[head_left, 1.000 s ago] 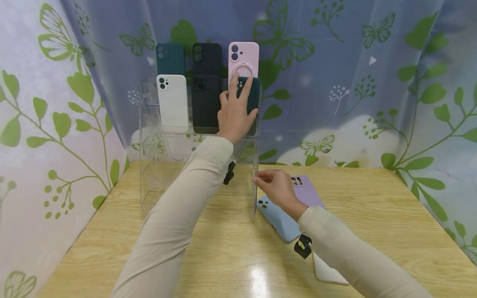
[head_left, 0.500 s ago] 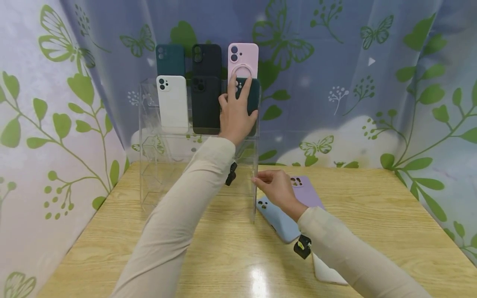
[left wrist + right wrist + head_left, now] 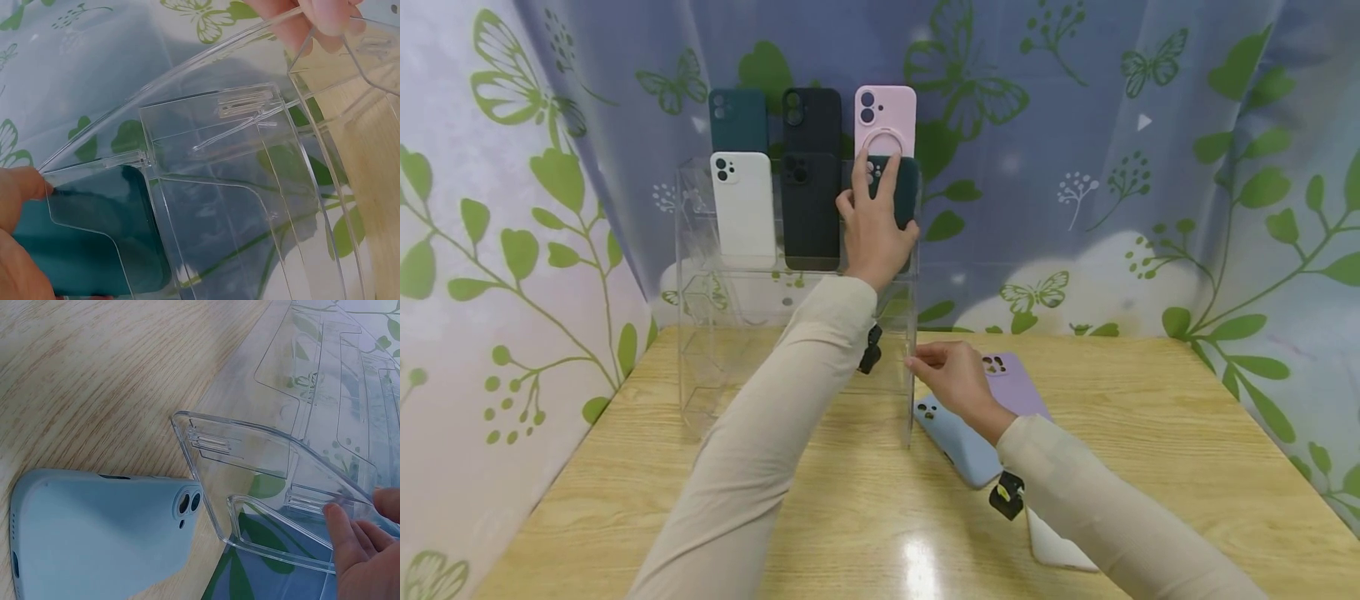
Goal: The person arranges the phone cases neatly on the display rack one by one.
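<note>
My left hand (image 3: 876, 229) grips a dark green phone case (image 3: 906, 187) at the right end of the second tier of a clear acrylic display rack (image 3: 820, 274). Two fingers lie over its camera end, with the thumb at its right edge. In the left wrist view, the lower end of that green case (image 3: 119, 250) sits behind the tier's clear front lip. Lower down, my right hand (image 3: 957, 379) pinches the rack's right side edge between thumb and fingers; the right wrist view shows these fingers (image 3: 347, 540) on the clear side panel.
Behind the green case stands a pink case (image 3: 887, 112). A white case (image 3: 747, 212), black cases (image 3: 811, 221) and another dark green case (image 3: 739, 121) fill the upper tiers. Blue (image 3: 962, 442), purple (image 3: 1021, 385) and white (image 3: 1058, 542) cases lie on the wooden table (image 3: 850, 508).
Both hands keep their places on the green case and the rack's edge. The head view has shifted slightly; otherwise nothing has visibly moved.
</note>
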Demonstrator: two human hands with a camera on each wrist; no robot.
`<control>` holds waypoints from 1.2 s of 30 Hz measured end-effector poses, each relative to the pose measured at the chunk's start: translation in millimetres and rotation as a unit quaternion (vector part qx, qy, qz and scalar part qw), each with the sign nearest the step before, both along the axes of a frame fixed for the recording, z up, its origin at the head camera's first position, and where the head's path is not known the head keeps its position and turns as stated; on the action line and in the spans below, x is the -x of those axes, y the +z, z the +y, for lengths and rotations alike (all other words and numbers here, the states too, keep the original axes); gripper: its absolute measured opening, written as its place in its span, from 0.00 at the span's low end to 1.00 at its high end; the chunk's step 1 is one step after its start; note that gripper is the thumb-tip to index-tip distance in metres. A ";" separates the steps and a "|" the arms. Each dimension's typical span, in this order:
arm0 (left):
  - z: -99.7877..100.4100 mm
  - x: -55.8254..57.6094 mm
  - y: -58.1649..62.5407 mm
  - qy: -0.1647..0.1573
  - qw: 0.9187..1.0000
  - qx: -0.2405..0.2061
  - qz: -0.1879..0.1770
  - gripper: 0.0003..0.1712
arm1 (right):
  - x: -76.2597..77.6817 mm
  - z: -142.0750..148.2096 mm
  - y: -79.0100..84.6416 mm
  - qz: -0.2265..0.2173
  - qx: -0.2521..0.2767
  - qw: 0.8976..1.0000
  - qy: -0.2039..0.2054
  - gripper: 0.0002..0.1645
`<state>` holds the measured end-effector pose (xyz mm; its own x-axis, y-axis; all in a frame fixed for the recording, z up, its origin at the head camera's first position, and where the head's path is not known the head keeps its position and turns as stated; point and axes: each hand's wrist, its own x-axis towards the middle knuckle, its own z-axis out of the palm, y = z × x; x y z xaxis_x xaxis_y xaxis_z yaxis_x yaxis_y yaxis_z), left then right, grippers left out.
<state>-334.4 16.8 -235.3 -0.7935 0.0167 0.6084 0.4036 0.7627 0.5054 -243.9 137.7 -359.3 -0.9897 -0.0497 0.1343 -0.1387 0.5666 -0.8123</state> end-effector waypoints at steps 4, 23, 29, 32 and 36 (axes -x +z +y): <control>-0.7 -0.7 -0.2 0.008 1.000 0.004 0.002 0.46 | 0.2 -0.1 -0.3 -0.003 -0.001 1.000 -0.003 0.19; -20.2 -15.7 9.7 -0.018 1.000 0.021 -0.010 0.46 | -1.1 -1.4 -0.2 0.002 -0.010 1.000 0.001 0.20; -53.7 -25.7 13.3 -0.038 0.999 0.027 -0.012 0.48 | -1.7 -1.5 -0.2 0.000 -0.009 1.000 0.003 0.20; -77.7 -30.8 10.1 -0.037 0.999 0.028 -0.013 0.49 | -1.8 -1.5 0.2 0.000 -0.006 1.000 0.007 0.20; -112.9 -39.6 0.7 -0.027 0.999 0.023 -0.028 0.49 | -2.5 -0.7 1.2 -0.002 -0.005 1.000 0.009 0.20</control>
<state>-294.8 -96.1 -234.6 -0.8235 0.0873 0.5606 0.4171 0.7629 0.4939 -241.4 137.0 -358.2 -0.9890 -0.0692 0.1305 -0.1465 0.5720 -0.8070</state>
